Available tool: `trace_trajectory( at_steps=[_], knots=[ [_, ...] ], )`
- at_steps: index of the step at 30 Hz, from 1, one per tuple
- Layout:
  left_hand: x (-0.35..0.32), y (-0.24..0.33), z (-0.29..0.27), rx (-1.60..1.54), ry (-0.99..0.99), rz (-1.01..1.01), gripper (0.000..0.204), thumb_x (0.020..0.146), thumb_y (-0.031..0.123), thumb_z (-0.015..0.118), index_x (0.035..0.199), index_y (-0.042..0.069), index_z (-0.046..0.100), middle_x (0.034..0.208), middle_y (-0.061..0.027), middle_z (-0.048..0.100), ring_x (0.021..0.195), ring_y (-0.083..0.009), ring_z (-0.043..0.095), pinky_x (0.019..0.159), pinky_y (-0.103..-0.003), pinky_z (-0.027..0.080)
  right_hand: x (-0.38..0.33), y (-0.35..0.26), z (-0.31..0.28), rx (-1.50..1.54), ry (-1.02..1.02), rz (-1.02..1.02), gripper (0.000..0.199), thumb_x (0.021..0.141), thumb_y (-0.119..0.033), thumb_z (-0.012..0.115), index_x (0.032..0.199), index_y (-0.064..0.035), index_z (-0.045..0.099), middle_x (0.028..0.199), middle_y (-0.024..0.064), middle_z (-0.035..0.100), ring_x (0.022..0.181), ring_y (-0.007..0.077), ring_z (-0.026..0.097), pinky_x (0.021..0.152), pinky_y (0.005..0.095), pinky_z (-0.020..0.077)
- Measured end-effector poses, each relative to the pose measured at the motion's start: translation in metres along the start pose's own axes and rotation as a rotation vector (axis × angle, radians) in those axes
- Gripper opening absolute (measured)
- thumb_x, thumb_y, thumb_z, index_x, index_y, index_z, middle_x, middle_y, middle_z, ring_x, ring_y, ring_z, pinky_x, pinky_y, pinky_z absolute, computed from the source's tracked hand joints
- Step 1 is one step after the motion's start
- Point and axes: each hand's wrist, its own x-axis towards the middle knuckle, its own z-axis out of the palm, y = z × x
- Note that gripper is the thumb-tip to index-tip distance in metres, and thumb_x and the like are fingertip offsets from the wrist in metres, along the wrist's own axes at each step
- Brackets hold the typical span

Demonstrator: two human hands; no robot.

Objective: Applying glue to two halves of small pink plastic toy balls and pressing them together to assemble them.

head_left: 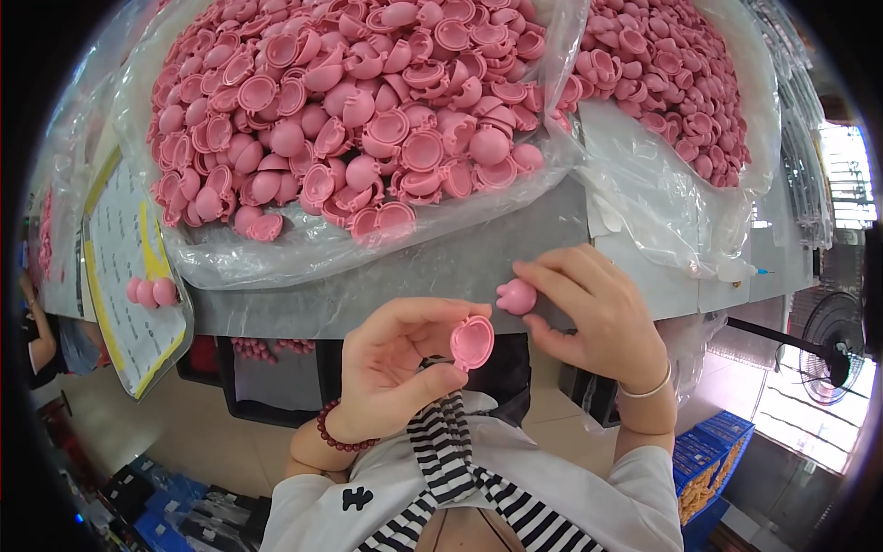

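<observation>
My left hand [386, 363] pinches a pink hollow half shell [472, 343] by its edges, between thumb and fingers, its cavity turned up. To its right, my right hand [602, 317] grips a smaller pink rounded piece [518, 296] with short nubs on its left side, between thumb and fingertips. The two pieces are apart, held over the near edge of the grey table [303, 308]. Beyond my hands, a large heap of pink half shells [359, 110] lies on clear plastic sheeting [303, 262].
A second heap of smaller pink pieces [681, 83] lies at the far right. Several pink balls [152, 293] sit on a yellow-edged printed sheet [138, 322] at left. Black trays [276, 396] stand below the table edge. A fan [832, 345] and blue crates [708, 460] are at right.
</observation>
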Motion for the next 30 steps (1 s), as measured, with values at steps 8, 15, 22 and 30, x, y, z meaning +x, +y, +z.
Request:
trace_trajectory(
  at_steps=[8, 15, 22, 30],
  knots=[
    [-0.002, -0.004, 0.004, 0.140, 0.053, 0.031, 0.039, 0.072, -0.009, 0.060, 0.109, -0.006, 0.046, 0.117, -0.0203, 0.048, 0.100, -0.0197, 0.053, 0.086, -0.030, 0.044, -0.005, -0.011, 0.017, 0.362, 0.266, 0.001, 0.041, 0.055, -0.001, 0.070, 0.095, -0.0041, 0.061, 0.084, 0.0066, 0.057, 0.071, 0.0205, 0.056, 0.062, 0.0283, 0.0473],
    [0.002, -0.007, 0.004, 0.489, 0.060, 0.172, 0.036, 0.065, -0.007, 0.066, 0.099, -0.004, 0.057, 0.103, -0.0179, 0.057, 0.082, -0.0191, 0.061, 0.072, -0.026, 0.049, -0.006, -0.021, 0.026, 0.504, 0.347, -0.049, 0.036, 0.057, -0.008, 0.073, 0.090, -0.0004, 0.062, 0.084, 0.0095, 0.061, 0.071, 0.0206, 0.058, 0.060, 0.0271, 0.0478],
    [0.002, -0.008, 0.003, 0.532, 0.009, 0.164, 0.038, 0.064, -0.005, 0.067, 0.100, -0.002, 0.058, 0.102, -0.0157, 0.059, 0.080, -0.0181, 0.062, 0.071, -0.026, 0.049, -0.011, -0.023, 0.021, 0.418, 0.319, -0.067, 0.034, 0.057, -0.006, 0.072, 0.089, -0.0004, 0.062, 0.085, 0.0085, 0.061, 0.070, 0.0197, 0.058, 0.059, 0.0256, 0.0473],
    [0.004, -0.007, 0.005, 0.556, 0.016, 0.175, 0.038, 0.065, -0.002, 0.068, 0.102, -0.001, 0.059, 0.104, -0.0156, 0.058, 0.083, -0.0194, 0.061, 0.073, -0.027, 0.048, -0.013, -0.031, 0.028, 0.338, 0.399, -0.053, 0.035, 0.056, -0.004, 0.074, 0.089, -0.0004, 0.062, 0.075, 0.0051, 0.060, 0.061, 0.0165, 0.056, 0.052, 0.0245, 0.0437]
  ],
)
